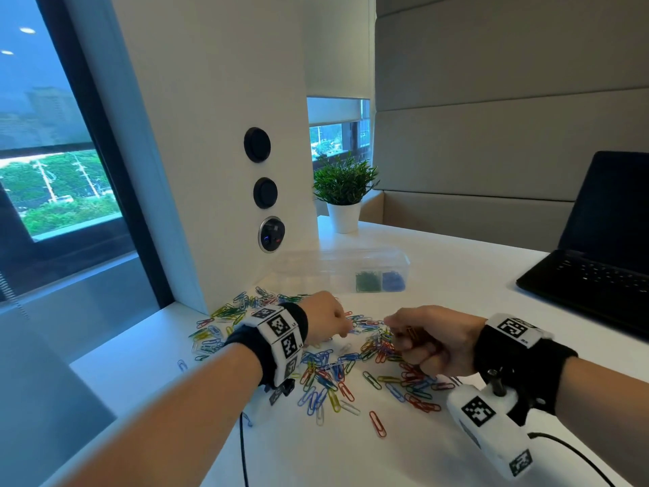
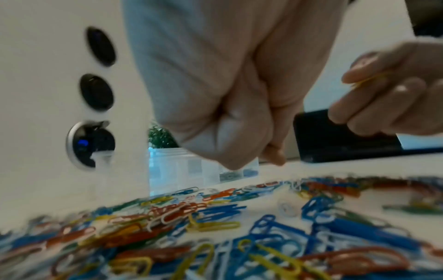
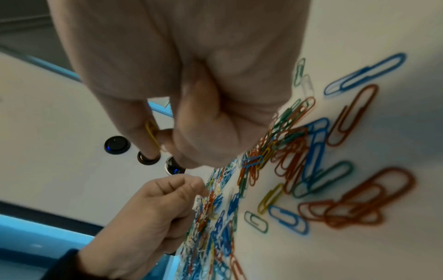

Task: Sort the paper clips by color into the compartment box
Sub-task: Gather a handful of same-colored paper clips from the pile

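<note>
The head view looks forward and down from above both forearms onto the table (image 1: 439, 275). The left wrist view sits low, just above the paper clips (image 2: 215, 225), facing the pillar (image 2: 48, 113). The right wrist view looks steeply down along the hand. All three share the clip pile.

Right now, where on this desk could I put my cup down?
Bare white desk lies between the compartment box and the laptop, and near the front edge. Around both hands the paper clip pile crowds everything.
</note>
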Tool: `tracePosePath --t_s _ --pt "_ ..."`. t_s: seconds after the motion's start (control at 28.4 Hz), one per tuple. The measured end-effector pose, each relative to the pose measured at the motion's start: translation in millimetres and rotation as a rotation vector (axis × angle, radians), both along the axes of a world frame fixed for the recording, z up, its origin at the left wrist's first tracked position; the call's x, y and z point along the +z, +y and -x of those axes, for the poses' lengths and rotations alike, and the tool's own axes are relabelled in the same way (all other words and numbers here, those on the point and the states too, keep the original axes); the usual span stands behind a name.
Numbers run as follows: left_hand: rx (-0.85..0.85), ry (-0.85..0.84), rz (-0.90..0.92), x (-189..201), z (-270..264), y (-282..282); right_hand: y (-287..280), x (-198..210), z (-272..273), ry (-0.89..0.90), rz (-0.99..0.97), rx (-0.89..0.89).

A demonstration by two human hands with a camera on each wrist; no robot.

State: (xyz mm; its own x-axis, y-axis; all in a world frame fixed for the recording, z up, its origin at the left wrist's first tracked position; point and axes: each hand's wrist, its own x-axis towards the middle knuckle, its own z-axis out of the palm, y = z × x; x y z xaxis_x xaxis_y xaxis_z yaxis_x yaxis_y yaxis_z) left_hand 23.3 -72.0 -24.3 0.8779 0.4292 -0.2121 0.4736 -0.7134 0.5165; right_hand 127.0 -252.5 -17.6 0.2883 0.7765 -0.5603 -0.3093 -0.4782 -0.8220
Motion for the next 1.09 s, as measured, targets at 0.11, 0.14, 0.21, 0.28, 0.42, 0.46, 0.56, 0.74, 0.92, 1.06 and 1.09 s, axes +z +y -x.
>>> tracePosePath --t_s 0.11,0.14,0.21,0.28,0.42,0.46,0.56,0.74,0.92,1.06,1.09 --pt "-0.086 -0.006 -0.122 -4.8 -8.0 -1.7 0.9 -1.2 -0.4 -0.167 0.077 0.013" --pt "-0.106 0.005 -0.149 -5.9 -11.2 -3.7 0.8 -1.4 -0.6 -0.215 0.101 0.024" --pt "-0.127 0.045 -0.200 -8.2 -18.6 -6.9 1.3 -2.6 -2.7 -0.285 0.150 0.055" --pt "-0.125 0.090 -0.238 -8.1 -24.0 -11.3 2.4 -3.9 -5.2 -0.297 0.179 0.080" --pt "-0.105 0.122 -0.263 -8.2 -31.9 -15.4 4.6 -3.3 -10.3 -0.356 0.202 0.081" --pt "-0.104 0.127 -0.262 -8.3 -32.9 -14.9 5.3 -3.2 -11.3 -0.419 0.212 0.090" --pt "-0.101 0.153 -0.274 -8.6 -33.8 -10.4 6.6 -2.8 -13.3 -0.716 0.267 0.200" --pt "-0.108 0.147 -0.263 -11.9 -29.0 -5.8 8.4 -4.3 -10.7 -1.070 0.249 0.387" --pt "-0.140 0.229 -0.278 -15.3 -30.2 -5.3 16.1 -13.6 -8.6 -1.346 0.263 0.403" --pt "-0.163 0.260 -0.259 -14.9 -29.5 -7.6 18.1 -18.9 -10.3 -1.361 0.311 0.429" --pt "-0.174 0.252 -0.256 -13.9 -28.7 -9.1 19.1 -19.5 -9.8 -1.368 0.319 0.437"
